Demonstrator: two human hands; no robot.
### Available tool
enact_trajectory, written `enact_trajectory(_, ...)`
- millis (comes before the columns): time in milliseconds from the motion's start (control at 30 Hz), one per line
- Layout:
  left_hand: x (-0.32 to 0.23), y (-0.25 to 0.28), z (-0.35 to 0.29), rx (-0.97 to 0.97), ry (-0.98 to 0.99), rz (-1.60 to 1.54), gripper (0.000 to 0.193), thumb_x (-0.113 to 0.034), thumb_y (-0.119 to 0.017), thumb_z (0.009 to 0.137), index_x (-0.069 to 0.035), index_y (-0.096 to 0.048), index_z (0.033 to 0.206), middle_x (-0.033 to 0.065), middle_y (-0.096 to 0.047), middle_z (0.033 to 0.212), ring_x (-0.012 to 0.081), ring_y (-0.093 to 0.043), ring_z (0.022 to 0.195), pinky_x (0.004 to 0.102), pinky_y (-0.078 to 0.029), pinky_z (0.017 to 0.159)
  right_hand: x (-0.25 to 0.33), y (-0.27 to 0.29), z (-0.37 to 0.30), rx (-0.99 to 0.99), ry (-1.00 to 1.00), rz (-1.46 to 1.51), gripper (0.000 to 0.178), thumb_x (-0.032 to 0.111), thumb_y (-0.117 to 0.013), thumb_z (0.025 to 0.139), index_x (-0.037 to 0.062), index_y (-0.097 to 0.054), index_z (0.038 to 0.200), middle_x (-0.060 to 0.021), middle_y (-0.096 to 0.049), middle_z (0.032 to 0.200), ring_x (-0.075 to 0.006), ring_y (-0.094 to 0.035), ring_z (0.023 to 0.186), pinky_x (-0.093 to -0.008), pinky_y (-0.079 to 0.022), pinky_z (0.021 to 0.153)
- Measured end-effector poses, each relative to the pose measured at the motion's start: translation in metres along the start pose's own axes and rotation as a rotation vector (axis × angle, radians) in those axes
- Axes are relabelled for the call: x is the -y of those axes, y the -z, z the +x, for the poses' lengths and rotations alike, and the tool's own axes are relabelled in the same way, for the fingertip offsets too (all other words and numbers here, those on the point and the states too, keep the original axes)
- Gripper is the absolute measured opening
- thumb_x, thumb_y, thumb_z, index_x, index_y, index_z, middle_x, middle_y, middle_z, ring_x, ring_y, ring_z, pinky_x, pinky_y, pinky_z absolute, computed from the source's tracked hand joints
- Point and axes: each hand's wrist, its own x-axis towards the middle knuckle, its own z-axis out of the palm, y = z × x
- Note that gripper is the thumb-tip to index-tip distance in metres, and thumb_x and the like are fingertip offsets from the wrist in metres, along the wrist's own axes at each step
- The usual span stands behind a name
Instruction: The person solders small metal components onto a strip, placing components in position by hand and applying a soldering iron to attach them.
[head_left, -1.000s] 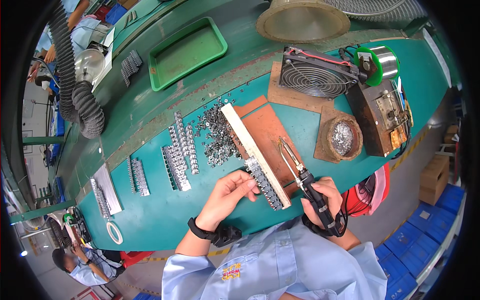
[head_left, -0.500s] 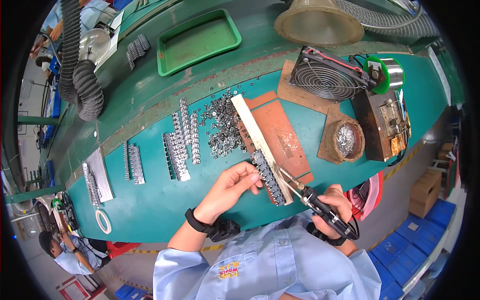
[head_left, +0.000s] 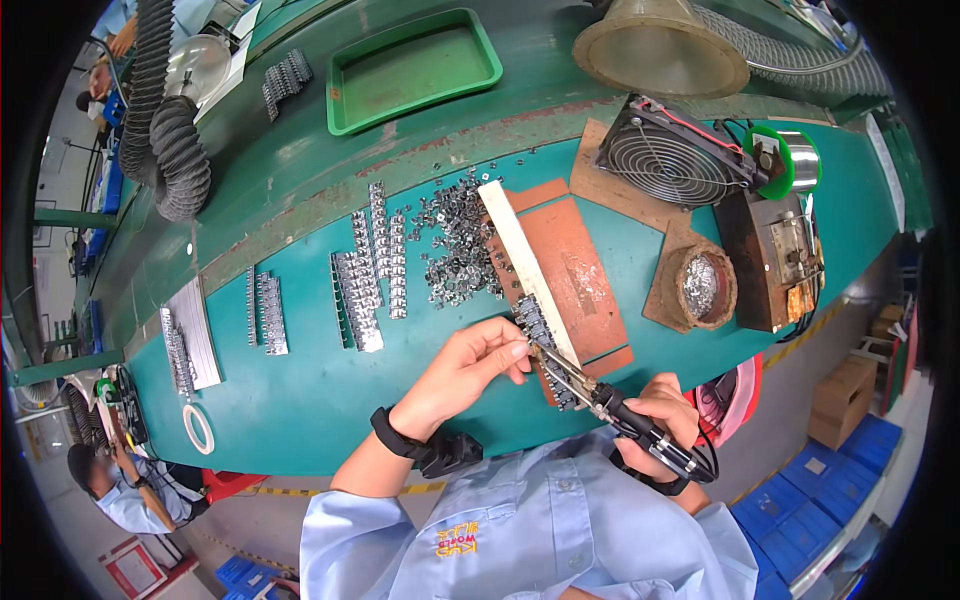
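Note:
My right hand point(head_left: 664, 412) is wrapped round the black handle of a soldering iron point(head_left: 632, 420). Its metal tip reaches left over a strip of small dark components point(head_left: 533, 320), ending close to my left fingertips. My left hand point(head_left: 470, 368) is closed in a pinch at the strip's left edge; whatever lies between thumb and finger is too small to make out. The strip lies slanted along a pale wooden bar point(head_left: 520, 250), which rests on a reddish-brown board point(head_left: 575, 265). Beyond my left hand spreads a pile of small metal parts point(head_left: 455, 240).
Finished-looking component strips point(head_left: 360, 300) lie left of the pile. A green tray point(head_left: 345, 118) stands at the back. To the right are a fan point(head_left: 665, 155), a round pot of silvery material point(head_left: 700, 285) and a solder spool point(head_left: 800, 162). A white ring point(head_left: 190, 430) lies far left.
The soldering iron's tip has moved left from the wooden bar over the component strip, toward my left fingertips. My left hand keeps its pinch; the whole view has shifted slightly.

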Motion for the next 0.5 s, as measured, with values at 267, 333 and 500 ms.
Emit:
enact_trajectory(267, 0.0005, 0.0025, 0.0008, 0.022, 0.001, 0.006, 0.016, -0.017, -0.050, 0.091, -0.001, -0.053, 0.090, 0.0032, -0.057, 0.079, 0.0097, -0.054, 0.072, 0.0224, -0.044, 0.067, -0.0004, 0.0004, 0.0003, -0.002, -0.010, 0.003, 0.036, 0.016, -0.075, 0.062, 0.0014, -0.059, 0.092, -0.0075, -0.058, 0.065, -0.0208, -0.054, 0.057, -0.0329, -0.039, 0.066)
enact_trajectory(333, 0.0005, 0.0032, 0.0010, 0.023, 0.004, 0.005, 0.016, -0.017, -0.050, 0.091, -0.001, -0.053, 0.089, 0.0033, -0.057, 0.079, 0.0096, -0.054, 0.071, 0.0224, -0.044, 0.067, -0.0004, 0.0009, 0.0008, 0.002, -0.018, 0.009, 0.036, 0.016, -0.075, 0.063, 0.0015, -0.059, 0.092, -0.0074, -0.058, 0.065, -0.0208, -0.054, 0.057, -0.0328, -0.039, 0.066)
enact_trajectory(500, -0.0010, 0.0028, 0.0018, 0.017, 0.016, 0.000, 0.015, -0.016, -0.050, 0.090, -0.002, -0.053, 0.087, 0.0031, -0.058, 0.077, 0.0100, -0.055, 0.070, 0.0224, -0.044, 0.067, -0.0022, 0.0003, -0.0001, -0.011, -0.016, 0.013, 0.036, 0.017, -0.075, 0.063, 0.0016, -0.060, 0.091, -0.0072, -0.058, 0.065, -0.0207, -0.053, 0.056, -0.0327, -0.039, 0.066)
